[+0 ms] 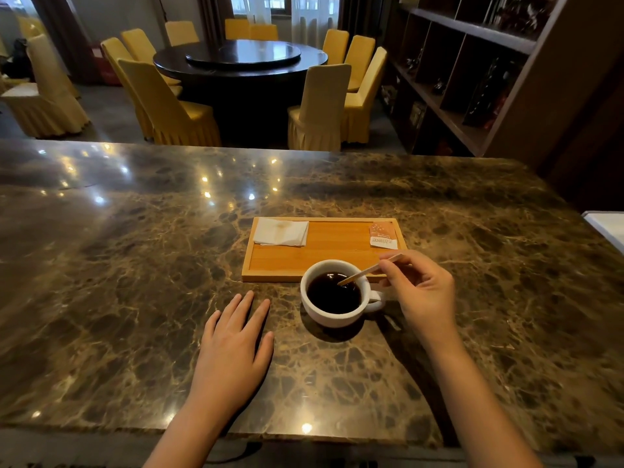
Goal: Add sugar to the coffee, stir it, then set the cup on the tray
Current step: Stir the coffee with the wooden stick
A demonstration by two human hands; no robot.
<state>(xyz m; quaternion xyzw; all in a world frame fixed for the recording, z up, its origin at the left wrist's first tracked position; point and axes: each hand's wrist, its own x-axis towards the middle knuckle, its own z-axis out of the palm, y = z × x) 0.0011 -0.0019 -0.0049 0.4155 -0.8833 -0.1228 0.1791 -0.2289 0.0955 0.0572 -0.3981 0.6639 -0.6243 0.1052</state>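
Note:
A white cup [337, 317] of black coffee stands on the marble counter, just in front of the wooden tray [324, 255], its handle pointing right. My right hand [422, 292] pinches a thin wooden stir stick [363, 273] whose lower end dips into the coffee. My left hand [236, 346] lies flat on the counter to the left of the cup, fingers spread, holding nothing. An orange sugar packet [383, 235] lies in the tray's far right corner.
A folded white napkin [281, 232] lies in the tray's far left corner. The brown marble counter [135, 265] spreads wide on both sides. A white object [607, 228] sits at the counter's right edge. Beyond the counter are yellow chairs, a round dark table and shelving.

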